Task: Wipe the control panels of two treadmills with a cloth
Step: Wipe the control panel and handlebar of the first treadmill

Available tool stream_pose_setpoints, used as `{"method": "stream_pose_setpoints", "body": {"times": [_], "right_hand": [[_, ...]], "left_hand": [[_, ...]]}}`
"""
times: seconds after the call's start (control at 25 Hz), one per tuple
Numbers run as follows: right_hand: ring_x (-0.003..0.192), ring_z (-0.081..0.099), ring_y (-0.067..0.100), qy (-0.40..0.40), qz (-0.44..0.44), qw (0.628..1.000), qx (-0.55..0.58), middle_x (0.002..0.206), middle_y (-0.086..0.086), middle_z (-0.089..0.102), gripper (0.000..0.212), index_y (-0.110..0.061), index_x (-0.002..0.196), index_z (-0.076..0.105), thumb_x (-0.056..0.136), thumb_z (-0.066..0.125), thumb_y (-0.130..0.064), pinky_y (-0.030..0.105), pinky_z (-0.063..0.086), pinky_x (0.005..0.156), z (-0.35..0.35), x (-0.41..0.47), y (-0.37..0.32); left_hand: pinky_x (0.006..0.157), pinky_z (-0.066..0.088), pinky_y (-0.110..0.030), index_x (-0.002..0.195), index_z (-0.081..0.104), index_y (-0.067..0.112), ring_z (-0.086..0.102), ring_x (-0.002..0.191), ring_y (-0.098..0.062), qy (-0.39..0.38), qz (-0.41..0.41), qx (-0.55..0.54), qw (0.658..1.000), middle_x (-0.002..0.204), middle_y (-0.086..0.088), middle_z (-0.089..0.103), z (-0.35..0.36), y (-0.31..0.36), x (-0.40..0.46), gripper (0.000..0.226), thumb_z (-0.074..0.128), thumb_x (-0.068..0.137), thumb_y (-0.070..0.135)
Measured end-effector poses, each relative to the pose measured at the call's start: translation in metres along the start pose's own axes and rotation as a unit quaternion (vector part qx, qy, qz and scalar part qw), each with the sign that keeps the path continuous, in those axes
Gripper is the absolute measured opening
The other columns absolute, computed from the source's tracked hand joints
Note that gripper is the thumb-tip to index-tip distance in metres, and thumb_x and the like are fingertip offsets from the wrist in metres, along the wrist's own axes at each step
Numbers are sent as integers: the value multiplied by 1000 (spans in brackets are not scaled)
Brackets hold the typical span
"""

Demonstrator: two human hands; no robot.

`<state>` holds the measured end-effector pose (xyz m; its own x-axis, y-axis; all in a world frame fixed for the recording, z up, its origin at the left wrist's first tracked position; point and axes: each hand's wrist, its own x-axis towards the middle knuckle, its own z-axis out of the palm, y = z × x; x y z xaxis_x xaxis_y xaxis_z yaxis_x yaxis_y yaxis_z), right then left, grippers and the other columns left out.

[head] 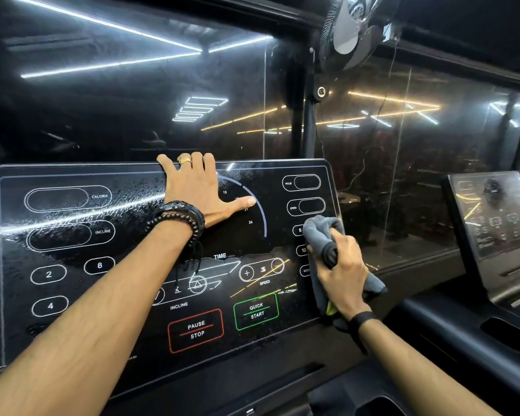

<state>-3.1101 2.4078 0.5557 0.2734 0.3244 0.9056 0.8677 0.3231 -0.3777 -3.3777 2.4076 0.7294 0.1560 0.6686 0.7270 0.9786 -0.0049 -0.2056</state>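
Observation:
A wide black glossy control panel (pixel 81 331) of the near treadmill fills the lower left, marked with CALORIE, INCLINE, SPEED, PAUSE STOP and QUICK START. My left hand (pixel 195 187) lies on it at the top centre, fingers hooked over the upper edge, thumb spread toward the speed dial. My right hand (pixel 341 270) grips a bunched grey cloth (pixel 320 232) and presses it against the panel's right edge beside the number buttons. Droplets and streaks show on the panel's left half. A second treadmill's control panel (pixel 493 211) stands at the far right.
Dark glass panes (pixel 132 109) behind the panels reflect ceiling light strips. A wall fan (pixel 347 28) hangs on a pillar at the upper centre-right. A black handrail and console tray (pixel 463 331) run along the lower right between the two treadmills.

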Motion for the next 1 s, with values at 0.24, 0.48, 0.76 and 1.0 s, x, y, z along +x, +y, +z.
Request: {"method": "stream_pose_setpoints", "body": {"times": [0.24, 0.48, 0.76, 1.0], "right_hand": [[101, 58, 34, 43, 177, 983, 11, 105, 10, 57, 55, -16, 132, 53, 87, 73, -42, 43, 48, 73, -3, -1, 0], [104, 59, 37, 56, 294, 954, 30, 108, 11, 58, 54, -18, 128, 54, 87, 69, -49, 45, 47, 77, -8, 0, 21], [98, 60, 32, 47, 209, 977, 22, 105, 10, 59, 54, -13, 127, 57, 86, 73, -43, 40, 47, 75, -16, -22, 26], [92, 59, 28, 11, 94, 995, 20, 101, 7, 58, 52, -11, 126, 58, 84, 79, -32, 38, 48, 71, -19, -47, 22]], "left_hand": [[107, 22, -69, 136, 40, 3, 47, 123, -39, -2, -6, 5, 1000, 131, -17, 51, 1, 1, -1, 132, -2, 59, 102], [107, 21, -69, 136, 40, 3, 47, 122, -40, 5, -11, 5, 1000, 131, -18, 51, 1, 1, -1, 133, -5, 60, 101], [106, 21, -70, 135, 41, 1, 47, 123, -41, 7, -6, 9, 1000, 130, -20, 51, 1, 2, -1, 133, -4, 60, 102], [106, 22, -69, 133, 42, 1, 47, 122, -41, 5, 0, 5, 1000, 130, -19, 51, 1, 1, -1, 134, -4, 58, 102]]}}
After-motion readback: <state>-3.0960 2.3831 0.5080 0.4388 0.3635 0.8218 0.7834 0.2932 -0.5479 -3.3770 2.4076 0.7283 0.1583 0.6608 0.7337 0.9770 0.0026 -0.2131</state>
